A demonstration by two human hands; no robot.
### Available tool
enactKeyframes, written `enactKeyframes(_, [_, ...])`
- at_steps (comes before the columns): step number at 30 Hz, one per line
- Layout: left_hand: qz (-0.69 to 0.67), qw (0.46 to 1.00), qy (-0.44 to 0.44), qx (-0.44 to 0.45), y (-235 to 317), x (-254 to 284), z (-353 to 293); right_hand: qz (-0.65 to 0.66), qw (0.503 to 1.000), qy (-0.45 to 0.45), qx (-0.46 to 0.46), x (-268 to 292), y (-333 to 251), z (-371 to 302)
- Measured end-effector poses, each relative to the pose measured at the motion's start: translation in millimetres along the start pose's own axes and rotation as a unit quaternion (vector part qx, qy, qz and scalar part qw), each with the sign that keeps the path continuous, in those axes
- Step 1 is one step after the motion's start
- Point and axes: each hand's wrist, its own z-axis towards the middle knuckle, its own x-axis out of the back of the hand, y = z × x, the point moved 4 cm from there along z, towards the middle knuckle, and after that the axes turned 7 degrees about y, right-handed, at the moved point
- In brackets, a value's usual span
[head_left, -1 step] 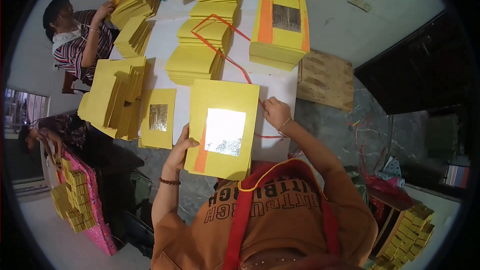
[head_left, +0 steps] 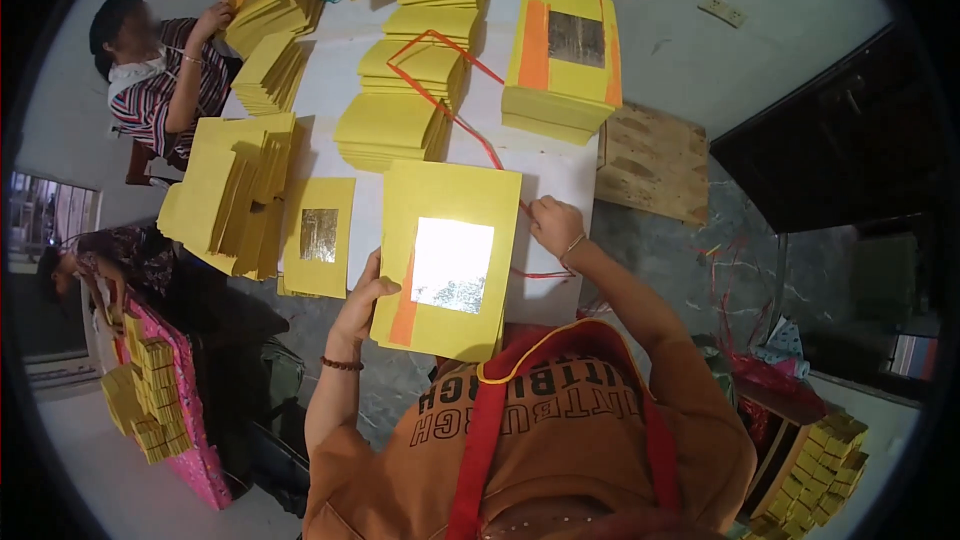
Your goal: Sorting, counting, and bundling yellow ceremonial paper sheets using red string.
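My left hand (head_left: 362,305) grips the left edge of a stack of yellow joss paper (head_left: 450,195), thumb on top. Its top sheet bears a shiny silver foil square and an orange stripe. The stack is at the table's near edge, in front of my body. Beyond its right edge, my right hand (head_left: 556,227) is closed on a red plastic strap (head_left: 470,128). That strap runs bent across the table from the far side and passes behind the stack. Another length shows below my right hand. Where the strap lies under the stack is hidden.
Folded yellow bundles (head_left: 390,130) line the white table (head_left: 330,95). A tall joss paper block (head_left: 555,105) stands far right; a flat foil-marked pile (head_left: 335,205) and a fanned stack (head_left: 215,180) lie left. A co-worker (head_left: 175,70) handles a bundle; another person bends over a pink surface (head_left: 185,380).
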Motion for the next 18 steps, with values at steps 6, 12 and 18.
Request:
enactKeyframes(6, [-0.030,0.999,0.028,-0.018,-1.3,-5.4,-6.0,0.088,0.995,-0.021,-0.034,36.0,35.1,24.5])
enactKeyframes(12, [-0.018,1.000,0.015,-0.002,-1.0,-2.5,-7.4,0.609,0.715,-0.032,-0.342,92.2,17.0,38.4])
enactKeyframes(18, [-0.002,1.000,-0.003,-0.026,-3.5,-0.1,-2.7,0.758,0.603,-0.032,-0.246,176.9,-27.1,66.3])
